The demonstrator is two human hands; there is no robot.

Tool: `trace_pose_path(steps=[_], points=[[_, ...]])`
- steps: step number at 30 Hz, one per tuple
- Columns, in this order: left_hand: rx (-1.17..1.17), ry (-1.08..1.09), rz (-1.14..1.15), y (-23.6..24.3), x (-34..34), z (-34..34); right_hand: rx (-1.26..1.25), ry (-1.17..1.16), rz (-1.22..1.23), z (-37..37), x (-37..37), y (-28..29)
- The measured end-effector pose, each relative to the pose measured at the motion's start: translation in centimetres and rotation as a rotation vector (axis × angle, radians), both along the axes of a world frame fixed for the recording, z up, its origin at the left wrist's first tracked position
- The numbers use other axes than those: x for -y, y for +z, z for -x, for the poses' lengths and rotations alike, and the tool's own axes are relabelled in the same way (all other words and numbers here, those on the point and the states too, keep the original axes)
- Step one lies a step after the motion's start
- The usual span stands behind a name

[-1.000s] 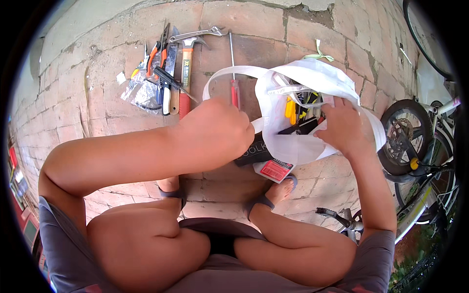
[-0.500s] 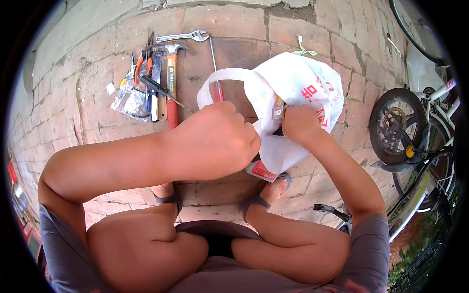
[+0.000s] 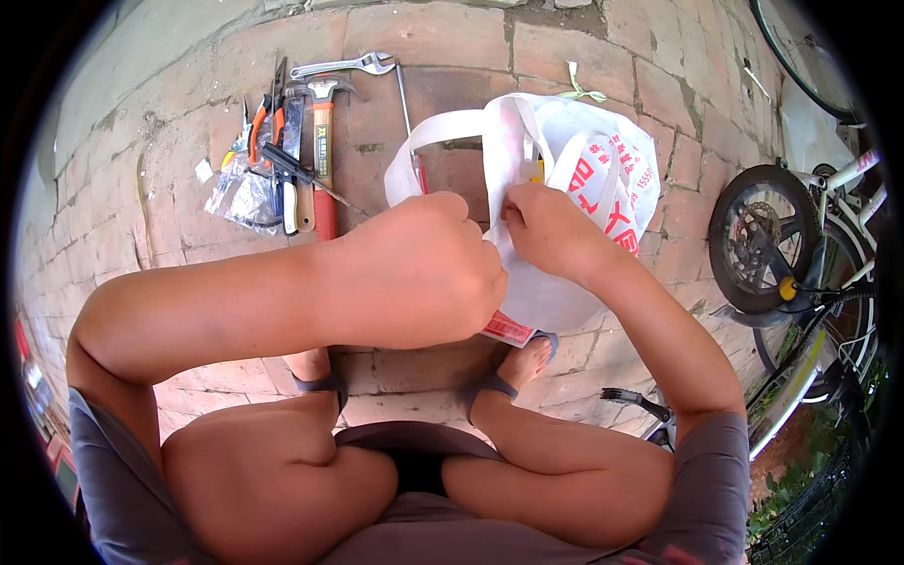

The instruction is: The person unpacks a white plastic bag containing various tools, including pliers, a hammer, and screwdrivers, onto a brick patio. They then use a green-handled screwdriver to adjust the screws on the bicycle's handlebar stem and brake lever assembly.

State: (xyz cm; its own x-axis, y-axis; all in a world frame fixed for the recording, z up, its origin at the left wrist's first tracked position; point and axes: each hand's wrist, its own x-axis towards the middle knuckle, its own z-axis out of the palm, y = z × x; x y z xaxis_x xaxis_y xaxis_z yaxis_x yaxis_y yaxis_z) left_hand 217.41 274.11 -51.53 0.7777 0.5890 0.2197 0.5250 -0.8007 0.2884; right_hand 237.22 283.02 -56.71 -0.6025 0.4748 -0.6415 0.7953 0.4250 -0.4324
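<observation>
Handling a white bag at its mouth, on brick paving (image 3: pixel 235 377). Far left: a clear plastic packet (image 3: pixel 243 200), orange-handled pliers (image 3: pixel 267 122) and a hammer (image 3: pixel 324 141) lie close together, an adjustable wrench (image 3: pixel 348 65) just beyond the hammer's head. Right of these, a long screwdriver (image 3: pixel 405 104) points away; the bag's looped handle (image 3: pixel 400 169) crosses near its red grip. Centre: the left hand (image 3: pixel 433 268) is closed in a fist and seems clamped on the handle, though its palm side is hidden. It is best held steady, with light tension, so that the loop neither slackens nor drags across the screwdriver. Right of centre: the white bag (image 3: pixel 565 273), printed in red, rests between the tools and the bicycle. The right hand (image 3: pixel 551 226), apart from the left, has its fingers curled at the bag's edge; whether they pinch the material cannot be told. Small, separate pulls should serve better than one hard tug, with the edge kept clear of the yellow object (image 3: pixel 538 172) showing in the mouth. Near side: a red-labelled box (image 3: pixel 508 328) lies beside the bag, where a sideways swing could knock it. Far right: a bicycle wheel (image 3: pixel 758 240), well apart.
</observation>
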Motion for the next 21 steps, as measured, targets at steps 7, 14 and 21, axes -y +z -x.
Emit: trace_pose_path(steps=[7, 14, 21], points=[[-0.100, 0.036, 0.053, -0.4, 0.5, 1.0, 0.323, -0.104, -0.350, -6.3, -5.9, -5.2], [-0.210, 0.019, 0.096, -0.3, 0.2, 1.1, 0.280, -0.294, -0.377, -0.9, -4.2, -7.1], [-0.254, 0.027, 0.084, -1.6, 1.0, 1.7, 0.225, -0.101, -0.604, -1.2, -3.5, -9.5]])
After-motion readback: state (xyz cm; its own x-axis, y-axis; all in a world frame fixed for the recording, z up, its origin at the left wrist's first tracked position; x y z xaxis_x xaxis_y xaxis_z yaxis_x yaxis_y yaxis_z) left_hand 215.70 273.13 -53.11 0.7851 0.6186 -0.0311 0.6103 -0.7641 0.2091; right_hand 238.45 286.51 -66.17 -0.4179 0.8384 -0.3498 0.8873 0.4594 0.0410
